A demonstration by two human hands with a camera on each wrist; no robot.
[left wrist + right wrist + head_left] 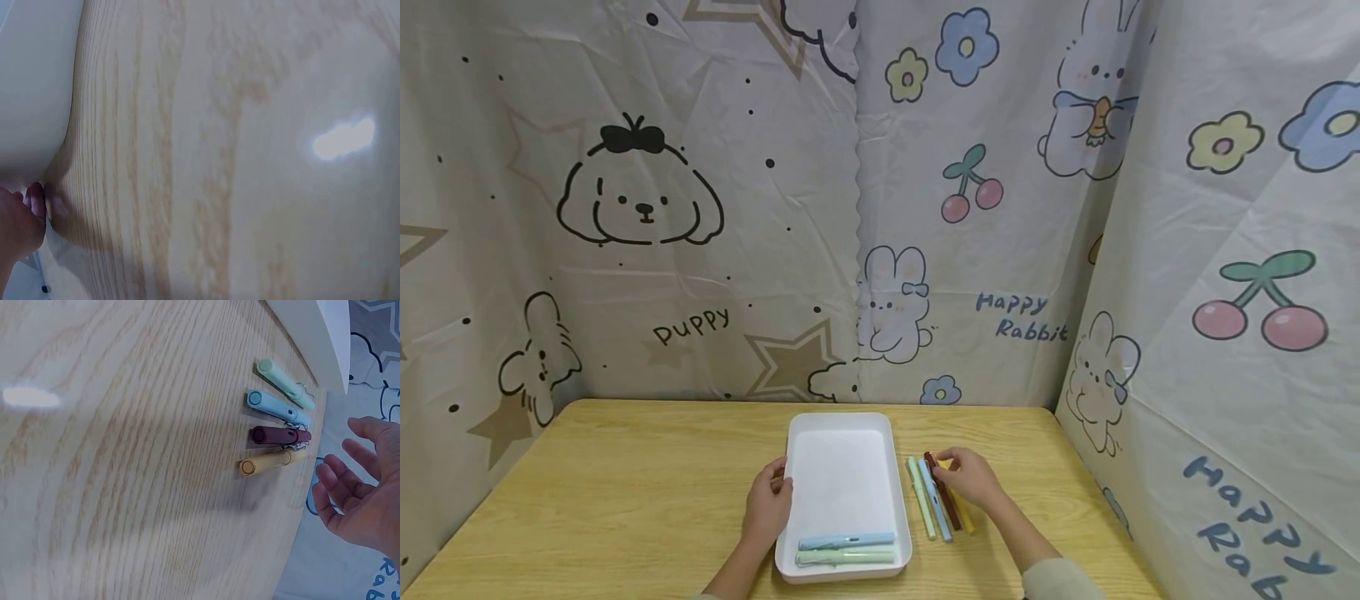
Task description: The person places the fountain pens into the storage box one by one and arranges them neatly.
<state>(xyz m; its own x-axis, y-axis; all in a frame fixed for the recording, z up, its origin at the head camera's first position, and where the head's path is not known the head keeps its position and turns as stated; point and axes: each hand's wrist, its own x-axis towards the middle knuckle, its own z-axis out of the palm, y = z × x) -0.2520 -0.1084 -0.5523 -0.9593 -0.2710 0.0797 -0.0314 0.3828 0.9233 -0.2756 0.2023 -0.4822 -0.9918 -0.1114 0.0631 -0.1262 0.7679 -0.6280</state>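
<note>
A white tray (pixel 842 492) lies on the table with a light blue pen (pixel 846 541) and a light green pen (pixel 846 556) side by side at its near end. My left hand (pixel 767 502) holds the tray's left rim; in the left wrist view its bent fingers (pixel 37 200) meet the tray wall. Right of the tray lie a green pen (pixel 921 497), a blue pen (pixel 935 500), a dark red pen (pixel 275 435) and a yellow pen (pixel 265 462). Over the far ends of the dark red and yellow pens hovers my right hand (pixel 972 477), fingers loosely spread, holding nothing.
The wooden table (pixel 662 492) extends to both sides of the tray. Behind it and along the right side hangs a printed cloth (pixel 760 250) with cartoon animals, flowers and cherries, reaching the table's edges.
</note>
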